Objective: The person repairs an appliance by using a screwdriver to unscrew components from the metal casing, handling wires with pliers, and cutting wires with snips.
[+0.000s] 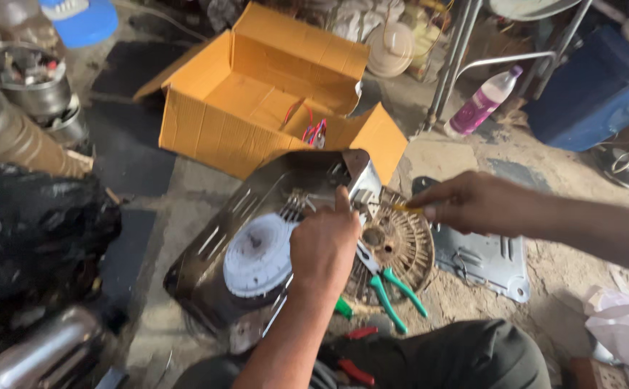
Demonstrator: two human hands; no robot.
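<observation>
Under my left hand: appliance housing, sheet metal, dark, glossy, scuffed. Beside thumb: white disc, matt plastic. Between my hands: round coil plate, rusty, rough metal. Just below left hand: pliers, green plastic grips, smooth. Beyond my hands: cardboard box, matt paper board. Under my right hand: grey panel, painted metal, dusty. Floor: rough concrete.

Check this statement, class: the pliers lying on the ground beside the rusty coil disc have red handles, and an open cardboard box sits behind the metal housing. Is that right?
Not quite. The head view shows the pliers have green handles, not red. They do lie beside the rusty coil disc, and the open cardboard box sits behind the metal housing.
</observation>
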